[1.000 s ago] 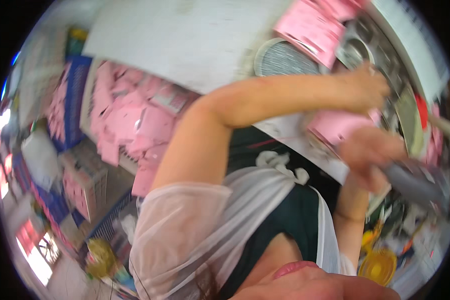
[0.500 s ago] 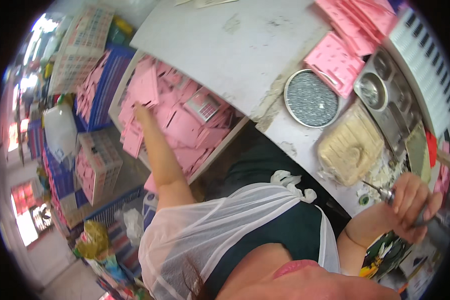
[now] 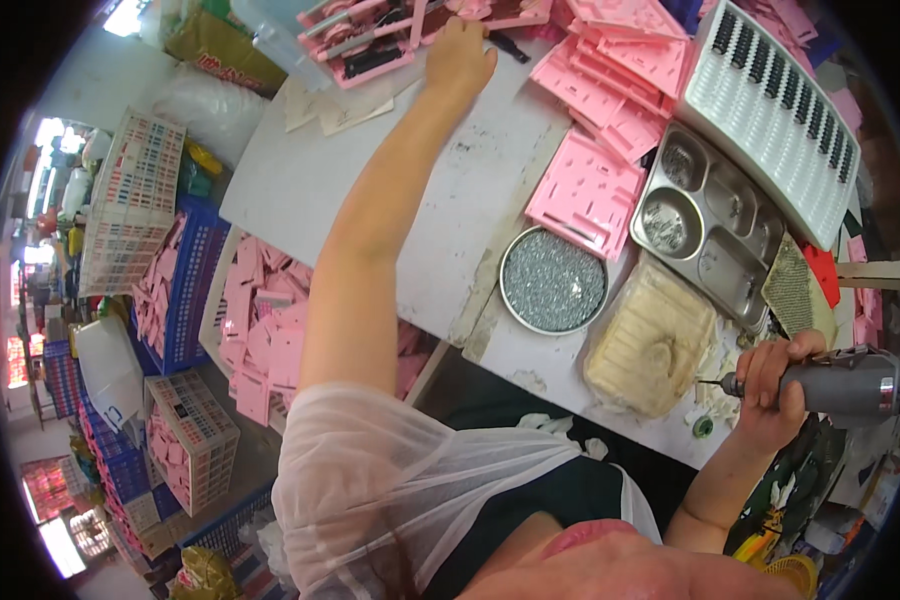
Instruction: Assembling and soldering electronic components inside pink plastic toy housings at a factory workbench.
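Note:
My left arm stretches to the far edge of the white table. There my left hand (image 3: 460,58) is at some pink plastic parts (image 3: 470,10), its fingertips hidden, so whether it grips one cannot be told. My right hand (image 3: 773,392) is wrapped round a grey electric screwdriver (image 3: 842,387), whose thin bit points left, above the table edge. Close to that bit lies a cream-coloured block in clear wrap (image 3: 650,340). A round dish (image 3: 553,282) of small metal pins or screws stands beside it, with a pink slotted plate (image 3: 587,190) overlapping its rim.
A steel compartment tray (image 3: 705,215) holds small metal pieces. Behind it stands a white rack (image 3: 770,120) with rows of black pieces. Pink plates (image 3: 620,70) are stacked at the back. Pink assemblies (image 3: 365,45) sit at the far left. A bin of pink panels (image 3: 270,330) is below the table.
My left hand has left the bin of pink panels and reached across the table to the far pink parts. The screwdriver stays in my right hand. The whole view has shifted.

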The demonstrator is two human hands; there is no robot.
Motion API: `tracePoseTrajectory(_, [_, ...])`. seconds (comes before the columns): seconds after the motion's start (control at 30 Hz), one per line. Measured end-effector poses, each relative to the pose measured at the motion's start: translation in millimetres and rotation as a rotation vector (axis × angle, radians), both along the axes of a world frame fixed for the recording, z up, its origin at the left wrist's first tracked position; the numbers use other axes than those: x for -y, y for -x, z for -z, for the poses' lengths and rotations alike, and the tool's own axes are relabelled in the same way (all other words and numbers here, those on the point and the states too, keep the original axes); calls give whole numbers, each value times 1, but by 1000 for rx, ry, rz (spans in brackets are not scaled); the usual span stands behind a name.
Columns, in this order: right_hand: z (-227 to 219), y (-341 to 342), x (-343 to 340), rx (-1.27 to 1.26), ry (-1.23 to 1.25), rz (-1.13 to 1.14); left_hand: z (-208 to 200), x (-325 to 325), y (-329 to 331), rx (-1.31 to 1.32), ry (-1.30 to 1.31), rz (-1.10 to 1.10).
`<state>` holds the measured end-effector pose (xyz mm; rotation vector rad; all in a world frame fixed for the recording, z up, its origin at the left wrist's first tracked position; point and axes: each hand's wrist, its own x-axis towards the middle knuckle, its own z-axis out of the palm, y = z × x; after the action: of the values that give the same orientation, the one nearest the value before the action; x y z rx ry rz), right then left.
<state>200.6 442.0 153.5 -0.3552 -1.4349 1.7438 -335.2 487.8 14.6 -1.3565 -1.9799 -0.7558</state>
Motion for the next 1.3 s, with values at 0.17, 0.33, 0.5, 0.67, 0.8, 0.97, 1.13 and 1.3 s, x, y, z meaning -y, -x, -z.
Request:
tracePoseTrajectory(0.17, [1, -14, -10, 4, -15, 77, -9, -99, 8, -221, 190, -9])
tracePoseTrajectory(0.33, [-16, -8, -7, 164, -233, 525, -78, -83, 0, 245, 8, 131])
tracePoseTrajectory(0.5, [24, -36, 11, 94, -582, 682, -198, 61, -90, 376, 117, 457])
tracePoseTrajectory(0.67, [67, 35, 38, 62, 594, -262, -168, 166, -249, -123, 384, 847])
tracePoseTrajectory(0.8, [99, 23, 36, 67, 785, -149, -110, 192, -322, 46, 469, 1100])
tracePoseTrajectory(0.97, [95, -20, 32, 778, 71, 227, -44, 197, -355, 214, 522, 1162])
tracePoseTrajectory(1.13, [109, -36, 27, 1056, -873, 500, -18, 198, -359, 359, 431, 1088])
tracePoseTrajectory(1.3, [125, -40, -2, 965, -737, 514, -15, 176, -382, 414, 427, 1105])
